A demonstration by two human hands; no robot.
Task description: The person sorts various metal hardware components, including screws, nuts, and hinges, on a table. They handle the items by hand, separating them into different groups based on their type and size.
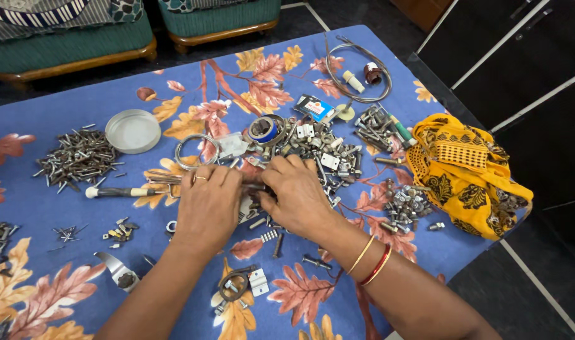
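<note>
**Both hands down in the middle hardware pile**

Left to right across your table:

- Far left: pile of screws loose on the blue leaf-print cloth. Next to it a round metal tin lid, open side up, nothing in it.
- Just below the screws: a tool with a dark handle, long axis running left-right, pale tip pointing left, other end pointing toward your left hand.
- Small heaps of nails and tiny bits sit near your left forearm, apart from it.
- Your left hand lies palm down, fingers curled forward, ring on one finger. A thin metal rod pokes out left from under the fingertips, lying roughly level left-right. Can't tell whether you're pinching it or just resting on it.
- A wire ring lies just beyond the left fingertips, flat on the cloth.
- Your right hand, bangles at the wrist, is just beside the left, fingers bent down into the mixed pile of bolts and brackets. Thumb tucked toward the left hand. Grip looks narrow; what's in it is hidden.
- Roll of blue tape sits beyond the gap between your hands.
- Right: coil of wire at the far edge, a heap of nuts near your right wrist, then a yellow patterned cloth bunched at the table's edge.
</note>
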